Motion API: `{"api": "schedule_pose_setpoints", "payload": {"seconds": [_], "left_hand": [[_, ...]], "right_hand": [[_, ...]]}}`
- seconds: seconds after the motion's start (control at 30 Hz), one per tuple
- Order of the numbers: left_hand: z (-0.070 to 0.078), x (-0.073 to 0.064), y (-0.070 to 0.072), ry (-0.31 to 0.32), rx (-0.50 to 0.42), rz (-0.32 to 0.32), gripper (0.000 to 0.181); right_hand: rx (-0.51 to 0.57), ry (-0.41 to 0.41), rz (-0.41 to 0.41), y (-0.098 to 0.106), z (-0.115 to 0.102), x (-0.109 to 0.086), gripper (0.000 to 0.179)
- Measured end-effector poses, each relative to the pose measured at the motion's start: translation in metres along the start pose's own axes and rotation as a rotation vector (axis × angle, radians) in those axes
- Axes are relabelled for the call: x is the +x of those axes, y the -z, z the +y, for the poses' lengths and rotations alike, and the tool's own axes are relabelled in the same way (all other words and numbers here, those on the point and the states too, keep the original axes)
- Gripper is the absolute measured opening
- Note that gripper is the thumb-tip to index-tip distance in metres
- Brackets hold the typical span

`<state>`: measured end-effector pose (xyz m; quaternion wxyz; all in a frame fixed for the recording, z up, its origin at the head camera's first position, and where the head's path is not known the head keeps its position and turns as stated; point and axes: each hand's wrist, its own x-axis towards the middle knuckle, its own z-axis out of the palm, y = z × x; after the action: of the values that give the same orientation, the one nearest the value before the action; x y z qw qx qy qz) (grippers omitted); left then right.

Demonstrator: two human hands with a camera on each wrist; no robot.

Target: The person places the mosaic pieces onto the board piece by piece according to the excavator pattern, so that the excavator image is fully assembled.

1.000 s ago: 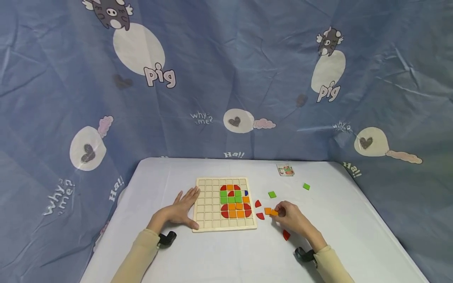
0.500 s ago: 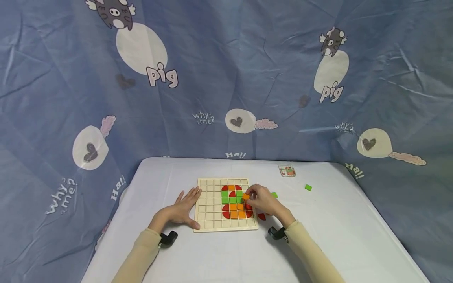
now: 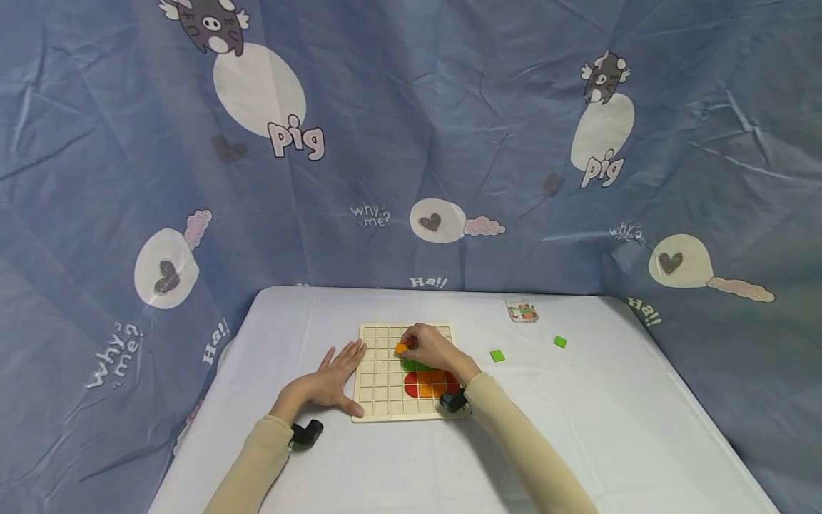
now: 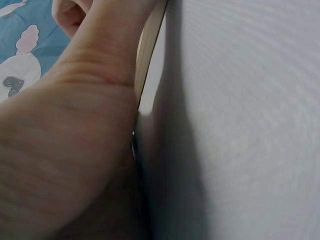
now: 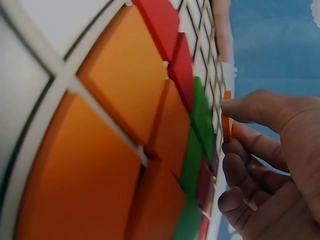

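A wooden grid board lies on the table, with orange, red and green tiles set in its right part. My right hand is over the board's upper middle and pinches an orange square tile between thumb and finger; the right wrist view shows that orange tile edge-on, above the grid. Under this arm, red quarter-round tiles and orange squares show in part. My left hand lies spread along the board's left edge, fingertips and thumb touching it.
Two green square tiles, a nearer one and a farther one, lie right of the board. A small picture card rests at the back. My right forearm covers part of the table. A blue patterned cloth hangs behind the table.
My right hand has picked up an orange tile from the table right of the board and carried it left over the board. The left hand stays at the board's edge.
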<state>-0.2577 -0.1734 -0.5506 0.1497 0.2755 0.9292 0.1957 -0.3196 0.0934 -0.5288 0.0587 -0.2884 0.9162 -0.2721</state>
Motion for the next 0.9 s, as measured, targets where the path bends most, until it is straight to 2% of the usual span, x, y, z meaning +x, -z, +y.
{"api": "schedule_pose_setpoints", "payload": {"seconds": [0.2, 0.47, 0.67, 0.9], "left_hand": [[0.001, 0.000, 0.001, -0.006, -0.016, -0.008, 0.135], [-0.003, 0.000, 0.001, 0.012, 0.003, -0.013, 0.135], [-0.001, 0.000, 0.002, 0.005, -0.012, -0.015, 0.136], [-0.002, 0.001, 0.000, 0.020, -0.002, -0.018, 0.137]], "right_hand": [[-0.011, 0.015, -0.044, -0.007, 0.000, 0.008, 0.019], [-0.011, 0.023, -0.089, -0.003, -0.008, 0.014, 0.018], [-0.054, 0.007, -0.132, -0.001, -0.012, 0.015, 0.014], [-0.031, 0.003, -0.137, 0.001, -0.012, 0.013, 0.017]]}}
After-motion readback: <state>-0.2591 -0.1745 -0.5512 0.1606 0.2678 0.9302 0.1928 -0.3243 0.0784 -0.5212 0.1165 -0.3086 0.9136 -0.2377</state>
